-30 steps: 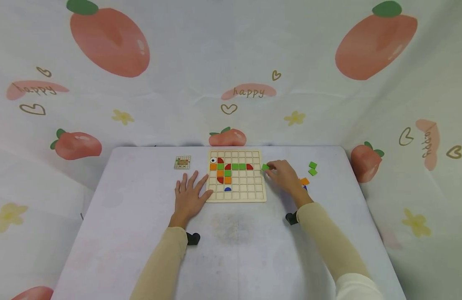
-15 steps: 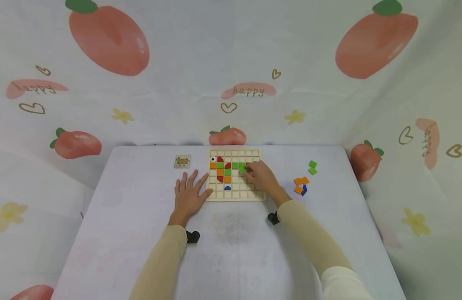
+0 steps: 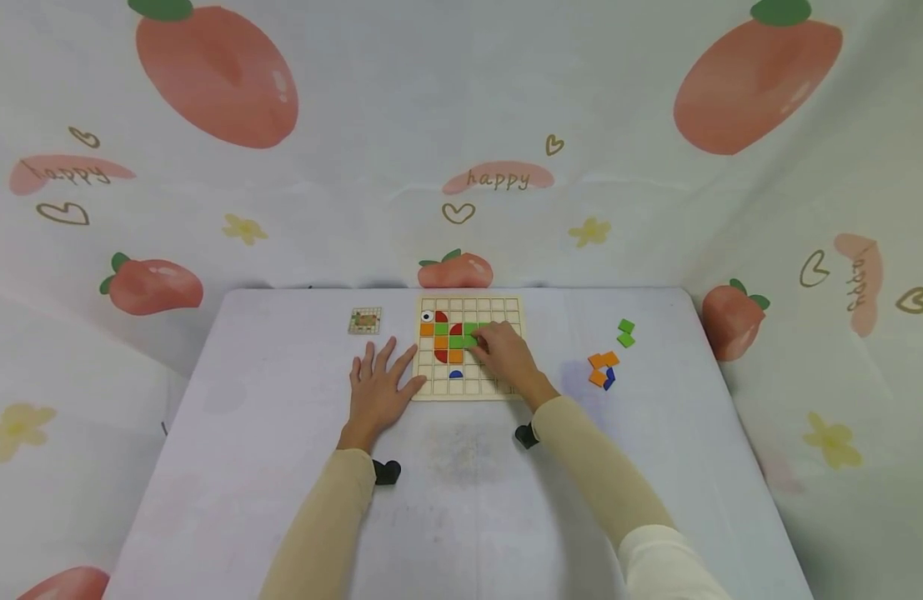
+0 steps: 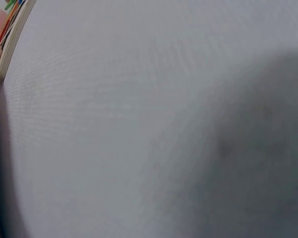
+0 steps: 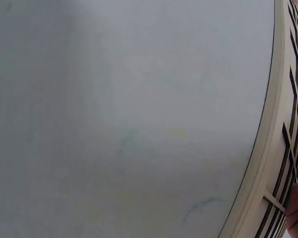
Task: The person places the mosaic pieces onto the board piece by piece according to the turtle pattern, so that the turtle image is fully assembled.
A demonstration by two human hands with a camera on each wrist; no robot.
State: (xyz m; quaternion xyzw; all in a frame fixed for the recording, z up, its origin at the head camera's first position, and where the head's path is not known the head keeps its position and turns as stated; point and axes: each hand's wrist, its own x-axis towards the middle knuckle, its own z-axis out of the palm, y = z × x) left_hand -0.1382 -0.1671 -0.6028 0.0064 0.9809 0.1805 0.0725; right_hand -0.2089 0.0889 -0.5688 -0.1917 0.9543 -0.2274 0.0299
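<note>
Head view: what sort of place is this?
Probably an indoor tabletop play corner, perhaps set up for filming: there's a pale table, a fruit-printed backdrop behind and beside it, and a wooden grid board with coloured tiles on it.

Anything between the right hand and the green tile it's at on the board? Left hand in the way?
Nothing visible in the way. In the head view, the right hand is right at the green tile; the left hand is off at the board's left edge. Beneath the tile can't be seen.
</note>
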